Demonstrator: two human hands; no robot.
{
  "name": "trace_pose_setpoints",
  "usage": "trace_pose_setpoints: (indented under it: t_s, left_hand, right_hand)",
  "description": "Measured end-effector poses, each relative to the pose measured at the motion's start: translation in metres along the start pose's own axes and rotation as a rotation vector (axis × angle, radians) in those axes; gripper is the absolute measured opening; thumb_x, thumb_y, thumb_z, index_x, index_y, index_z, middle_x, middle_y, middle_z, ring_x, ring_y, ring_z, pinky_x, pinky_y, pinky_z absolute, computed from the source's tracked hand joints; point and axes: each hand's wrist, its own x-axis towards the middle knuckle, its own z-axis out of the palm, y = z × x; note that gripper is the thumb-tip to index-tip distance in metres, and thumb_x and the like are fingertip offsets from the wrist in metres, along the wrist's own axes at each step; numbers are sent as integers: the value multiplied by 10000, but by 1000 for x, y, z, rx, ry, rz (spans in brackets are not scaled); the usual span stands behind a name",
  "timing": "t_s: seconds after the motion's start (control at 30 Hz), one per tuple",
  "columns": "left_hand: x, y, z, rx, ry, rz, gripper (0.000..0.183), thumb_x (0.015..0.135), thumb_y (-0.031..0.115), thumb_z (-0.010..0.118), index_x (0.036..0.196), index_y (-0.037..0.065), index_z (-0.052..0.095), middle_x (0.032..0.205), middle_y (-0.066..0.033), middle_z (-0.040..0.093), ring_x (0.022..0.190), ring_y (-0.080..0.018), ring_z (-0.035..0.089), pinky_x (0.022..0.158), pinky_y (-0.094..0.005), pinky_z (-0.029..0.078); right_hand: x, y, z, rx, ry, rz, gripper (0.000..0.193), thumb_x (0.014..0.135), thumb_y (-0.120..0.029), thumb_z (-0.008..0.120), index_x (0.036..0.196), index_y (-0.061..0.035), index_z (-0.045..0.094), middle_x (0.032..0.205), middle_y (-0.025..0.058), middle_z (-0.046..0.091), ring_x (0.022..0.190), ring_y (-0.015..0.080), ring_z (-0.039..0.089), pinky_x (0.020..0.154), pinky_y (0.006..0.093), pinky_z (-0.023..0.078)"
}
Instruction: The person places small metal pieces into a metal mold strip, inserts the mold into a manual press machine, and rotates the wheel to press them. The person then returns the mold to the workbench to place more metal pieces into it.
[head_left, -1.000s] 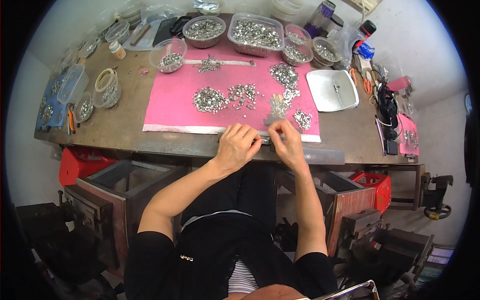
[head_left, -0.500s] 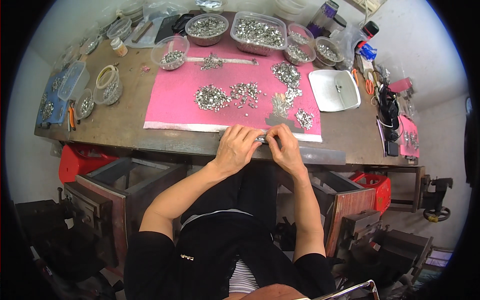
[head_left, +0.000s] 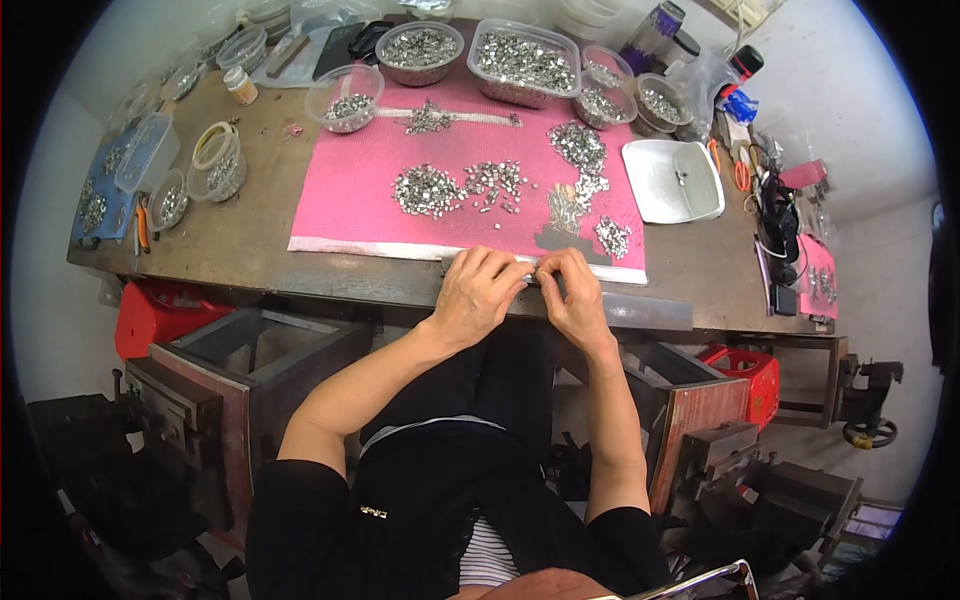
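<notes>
At the front edge of a pink mat (head_left: 380, 205), my left hand (head_left: 480, 295) and my right hand (head_left: 573, 302) meet with fingers bent into pinches. A small silvery metal piece (head_left: 528, 279) shows between the fingertips, partly covered by them; its exact kind is too small to make out. Just beyond my hands lie a bunch of thin metal pins (head_left: 566, 212) and a little heap of shiny metal pieces (head_left: 612, 237). Farther left on the mat are a larger pile of metal pieces (head_left: 428, 190) and a looser scatter of them (head_left: 495, 183).
Plastic tubs of metal pieces, among them a rectangular one (head_left: 524, 90), line the mat's far side. A white tray (head_left: 650, 195) stands right. Orange-handled pliers (head_left: 142, 222) lie far left. A metal strip (head_left: 650, 312) runs along the table's front edge.
My fingertips have shifted slightly around the small metal piece, and the right fingers have turned a little. The whole view has moved slightly; the piles look the same.
</notes>
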Motion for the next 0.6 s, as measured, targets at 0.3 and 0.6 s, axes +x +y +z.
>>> trace_pose_setpoints:
  t_s: [0.3,0.6]
  left_hand:
    - [3,-1,-3,-34,-7,-29,260,867,119,724,1118,71,675,993,-71,646,962,-277,592,858,-418,452]
    - [94,-70,23,115,-62,181,155,847,74,664,975,137,722,907,-63,639,937,-266,588,903,-435,405]
  right_hand:
    - [-5,-6,2,-348,57,-230,198,771,33,736,931,-39,645,954,97,659,880,294,625,775,400,466]
    - [-8,0,8,-201,127,-149,176,795,29,742,938,-41,665,939,101,657,867,286,624,801,400,473]
